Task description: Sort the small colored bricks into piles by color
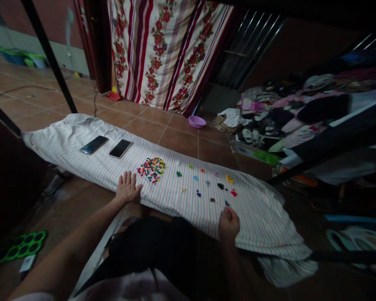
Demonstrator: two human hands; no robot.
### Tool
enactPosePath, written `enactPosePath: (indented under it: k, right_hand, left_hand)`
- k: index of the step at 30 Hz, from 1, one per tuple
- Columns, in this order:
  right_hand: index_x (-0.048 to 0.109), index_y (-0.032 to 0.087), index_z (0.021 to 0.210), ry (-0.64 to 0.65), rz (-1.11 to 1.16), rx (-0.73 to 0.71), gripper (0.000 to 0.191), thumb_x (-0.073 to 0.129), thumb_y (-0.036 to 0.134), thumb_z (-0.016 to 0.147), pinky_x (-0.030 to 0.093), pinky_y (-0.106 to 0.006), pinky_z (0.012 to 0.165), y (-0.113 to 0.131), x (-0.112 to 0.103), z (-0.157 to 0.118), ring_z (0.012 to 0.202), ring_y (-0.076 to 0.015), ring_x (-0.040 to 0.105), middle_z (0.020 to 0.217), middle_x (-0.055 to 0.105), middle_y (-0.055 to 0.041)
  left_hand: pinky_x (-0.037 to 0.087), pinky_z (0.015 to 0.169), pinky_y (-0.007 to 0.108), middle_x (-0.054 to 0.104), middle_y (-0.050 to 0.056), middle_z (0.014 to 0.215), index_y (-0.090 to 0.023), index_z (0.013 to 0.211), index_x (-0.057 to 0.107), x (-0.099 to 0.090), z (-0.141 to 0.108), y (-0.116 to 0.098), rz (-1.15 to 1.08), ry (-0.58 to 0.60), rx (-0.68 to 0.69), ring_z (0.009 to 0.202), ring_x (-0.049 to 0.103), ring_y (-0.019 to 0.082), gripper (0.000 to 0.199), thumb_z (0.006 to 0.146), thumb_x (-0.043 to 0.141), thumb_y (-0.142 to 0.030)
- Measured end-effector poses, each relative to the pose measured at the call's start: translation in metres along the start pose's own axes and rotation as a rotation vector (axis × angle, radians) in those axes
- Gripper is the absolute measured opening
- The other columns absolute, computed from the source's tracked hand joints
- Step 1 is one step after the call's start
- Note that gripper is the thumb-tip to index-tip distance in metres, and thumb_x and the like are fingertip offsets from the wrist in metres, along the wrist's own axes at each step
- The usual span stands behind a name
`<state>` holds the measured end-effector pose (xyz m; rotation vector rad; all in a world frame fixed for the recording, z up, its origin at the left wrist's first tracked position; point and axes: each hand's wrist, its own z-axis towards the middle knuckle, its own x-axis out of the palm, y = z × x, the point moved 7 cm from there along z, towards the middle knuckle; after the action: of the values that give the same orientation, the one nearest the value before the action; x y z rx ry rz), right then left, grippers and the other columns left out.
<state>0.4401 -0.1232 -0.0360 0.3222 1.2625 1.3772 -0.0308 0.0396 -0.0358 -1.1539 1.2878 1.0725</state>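
Observation:
My left hand (128,188) lies flat on the striped cloth (175,205), its fingers stretched out and holding nothing. Just beyond it to the right is a mixed heap of small coloured pieces (152,169). My right hand (229,222) is closed at the cloth's near edge, fingertips beside a small dark grey cluster (227,203). Whatever its fingers hold, if anything, is hidden. Small groups sorted by colour spread across the right part of the cloth, among them a red group (234,192), a black group (220,186), a yellow group (229,179) and a brown group (212,200).
Two phones, one on the left (94,144) and one on the right (120,148), lie beyond my left hand. Past the cloth, a purple basin (197,122) stands on the tiled floor. A heap of clothes (288,113) lies at the right, and dark bars cross both sides.

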Motion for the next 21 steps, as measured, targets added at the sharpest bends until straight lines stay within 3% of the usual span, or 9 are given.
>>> enactPosePath:
  k: [3,6,10,14,17,21]
  right_hand:
    - [0.069,0.012,0.097,0.106,0.099,-0.088,0.052,0.049,0.056,0.078,0.053,-0.039,0.076,0.033,0.019,-0.027,0.081,-0.0244,0.063,0.092,0.069,-0.0164]
    - [0.069,0.015,0.095,0.298,0.168,-0.169,0.046,0.05,0.054,0.081,0.054,-0.036,0.074,0.073,0.05,-0.053,0.078,-0.0216,0.063,0.087,0.068,-0.0116]
    - [0.07,0.02,0.093,0.563,0.214,-0.249,0.032,0.051,0.044,0.084,0.054,-0.033,0.077,0.131,0.1,-0.087,0.083,-0.0199,0.064,0.094,0.069,-0.0088]
    - [0.07,0.022,0.091,0.721,0.152,-0.305,0.019,0.052,0.029,0.085,0.052,-0.03,0.079,0.182,0.146,-0.119,0.085,-0.0184,0.064,0.092,0.068,-0.0056]
    - [0.07,0.023,0.093,0.8,0.017,-0.31,0.018,0.054,0.022,0.085,0.049,-0.028,0.079,0.205,0.173,-0.136,0.086,-0.0171,0.064,0.094,0.069,-0.0035]
    - [0.069,0.022,0.097,0.87,-0.199,-0.29,0.017,0.054,0.021,0.088,0.045,-0.027,0.08,0.217,0.194,-0.147,0.093,-0.0182,0.063,0.097,0.07,-0.005]
  left_hand:
    - [0.011,0.12,0.051,0.018,0.026,0.159,0.0,0.151,0.025,-0.001,-0.004,-0.01,-0.006,0.047,-0.016,0.15,0.013,0.037,0.083,0.094,0.025,-0.06]
    - [0.013,0.119,0.053,0.017,0.028,0.158,0.003,0.151,0.024,-0.003,-0.007,-0.021,-0.022,0.09,-0.048,0.15,0.013,0.039,0.087,0.093,0.024,-0.062]
    - [0.015,0.117,0.058,0.018,0.03,0.157,0.003,0.15,0.025,-0.008,-0.014,-0.039,-0.045,0.117,-0.077,0.148,0.013,0.044,0.088,0.092,0.027,-0.062]
    - [0.018,0.115,0.058,0.021,0.034,0.155,0.007,0.148,0.028,-0.012,-0.02,-0.05,-0.05,0.123,-0.073,0.147,0.017,0.047,0.084,0.092,0.033,-0.055]
    - [0.02,0.113,0.061,0.024,0.036,0.153,0.008,0.147,0.03,-0.013,-0.018,-0.053,-0.033,0.126,-0.055,0.145,0.02,0.048,0.081,0.092,0.034,-0.052]
    - [0.024,0.11,0.063,0.025,0.037,0.151,0.009,0.146,0.031,-0.011,-0.012,-0.055,0.019,0.18,-0.041,0.144,0.022,0.05,0.08,0.092,0.036,-0.049]
